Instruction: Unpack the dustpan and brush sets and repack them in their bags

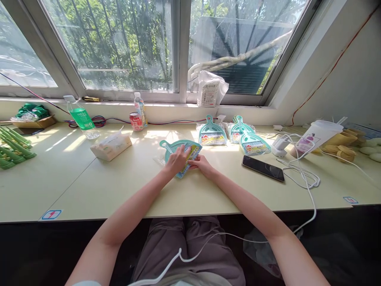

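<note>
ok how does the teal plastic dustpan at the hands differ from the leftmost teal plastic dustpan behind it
Pose: the near teal plastic dustpan points its handle to the left and back; the rear teal plastic dustpan points its handle toward the window.
Contact: the left hand and right hand touch the near one; no hand touches the rear one.
Both are teal with yellow printing.

dustpan-and-brush set (171, 147) lies centrally on table (119, 192) | tissue pack (111, 145) left of it | drink can (136, 121) behind, beside small bottle (139, 104) | three more sets (212, 130) behind-right | smartphone (263, 168) right, before them | cup (319, 135) farther right | bagged box (209, 94) on windowsill (114, 104)
</note>
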Demonstrator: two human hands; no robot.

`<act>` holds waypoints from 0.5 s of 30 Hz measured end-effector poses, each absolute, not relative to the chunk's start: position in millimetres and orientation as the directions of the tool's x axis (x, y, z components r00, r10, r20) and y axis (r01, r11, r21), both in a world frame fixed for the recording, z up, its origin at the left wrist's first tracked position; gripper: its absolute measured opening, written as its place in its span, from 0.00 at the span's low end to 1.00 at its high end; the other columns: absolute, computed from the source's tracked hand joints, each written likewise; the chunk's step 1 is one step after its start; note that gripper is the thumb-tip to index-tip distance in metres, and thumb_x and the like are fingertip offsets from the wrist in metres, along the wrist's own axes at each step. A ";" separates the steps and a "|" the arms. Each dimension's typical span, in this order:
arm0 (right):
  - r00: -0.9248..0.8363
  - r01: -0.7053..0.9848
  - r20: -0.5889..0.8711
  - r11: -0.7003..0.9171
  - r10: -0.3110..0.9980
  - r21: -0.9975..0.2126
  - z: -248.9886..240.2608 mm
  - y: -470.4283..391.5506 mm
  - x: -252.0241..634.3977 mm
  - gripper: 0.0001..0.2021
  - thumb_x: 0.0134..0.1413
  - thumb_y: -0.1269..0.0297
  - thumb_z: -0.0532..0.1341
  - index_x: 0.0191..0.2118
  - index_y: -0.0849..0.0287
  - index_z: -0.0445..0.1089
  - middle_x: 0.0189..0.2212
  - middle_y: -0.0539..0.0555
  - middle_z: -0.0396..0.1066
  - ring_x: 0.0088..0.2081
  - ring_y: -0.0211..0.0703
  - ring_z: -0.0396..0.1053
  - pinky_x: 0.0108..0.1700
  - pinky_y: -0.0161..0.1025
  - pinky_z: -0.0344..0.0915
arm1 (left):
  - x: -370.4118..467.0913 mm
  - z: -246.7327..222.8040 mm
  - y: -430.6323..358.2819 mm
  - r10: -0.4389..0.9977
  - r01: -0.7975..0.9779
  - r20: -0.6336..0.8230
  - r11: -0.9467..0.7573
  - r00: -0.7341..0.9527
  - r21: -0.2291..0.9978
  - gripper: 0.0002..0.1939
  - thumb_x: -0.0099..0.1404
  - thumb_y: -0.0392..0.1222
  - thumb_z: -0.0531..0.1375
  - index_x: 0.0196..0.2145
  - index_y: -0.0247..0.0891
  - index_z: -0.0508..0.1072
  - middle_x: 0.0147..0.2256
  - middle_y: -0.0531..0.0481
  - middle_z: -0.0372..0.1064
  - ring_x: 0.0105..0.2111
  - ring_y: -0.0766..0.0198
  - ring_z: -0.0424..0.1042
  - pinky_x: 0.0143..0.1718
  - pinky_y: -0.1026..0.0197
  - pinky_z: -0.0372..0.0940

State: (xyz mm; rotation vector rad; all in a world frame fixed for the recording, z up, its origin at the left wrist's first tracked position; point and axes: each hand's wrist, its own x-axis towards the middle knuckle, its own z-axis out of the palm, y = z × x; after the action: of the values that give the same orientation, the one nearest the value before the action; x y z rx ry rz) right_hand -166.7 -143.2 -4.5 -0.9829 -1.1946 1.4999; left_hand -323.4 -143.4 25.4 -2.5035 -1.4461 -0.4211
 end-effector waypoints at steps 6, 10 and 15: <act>-0.268 -0.163 -0.037 -0.083 0.963 -0.983 -5.6 -142.4 -164.7 0.13 0.41 0.71 0.72 0.36 0.64 0.74 0.30 0.54 0.78 0.29 0.41 0.76 0.33 0.37 0.77 | -317.2 25.3 -149.3 0.853 0.910 0.334 -0.412 0.402 -0.043 0.30 0.68 0.35 0.47 0.68 0.39 0.52 0.51 0.32 0.61 0.46 0.49 0.68 0.32 0.59 0.67; -0.265 -0.169 -0.024 -0.071 0.964 -0.983 -6.8 -142.9 -164.6 0.13 0.42 0.71 0.71 0.36 0.64 0.74 0.30 0.53 0.78 0.30 0.41 0.76 0.32 0.35 0.76 | -316.0 23.3 -149.1 0.840 0.907 0.358 -0.418 0.408 -0.054 0.30 0.69 0.34 0.47 0.68 0.40 0.52 0.51 0.33 0.62 0.46 0.50 0.68 0.33 0.59 0.67; -0.172 -0.219 -0.026 -0.064 0.985 -0.974 2.6 -146.6 -163.7 0.11 0.42 0.72 0.71 0.35 0.64 0.73 0.30 0.53 0.77 0.30 0.41 0.76 0.35 0.38 0.77 | -317.2 30.0 -149.8 0.789 0.877 0.396 -0.469 0.470 -0.108 0.32 0.68 0.30 0.45 0.68 0.46 0.52 0.50 0.36 0.63 0.47 0.52 0.69 0.34 0.60 0.68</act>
State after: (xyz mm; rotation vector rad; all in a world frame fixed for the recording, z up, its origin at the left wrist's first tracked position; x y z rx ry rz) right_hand -163.7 -146.6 2.6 -0.9875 -1.1362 1.4641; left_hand -317.2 -149.8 30.0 -2.4261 -1.4171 -0.4219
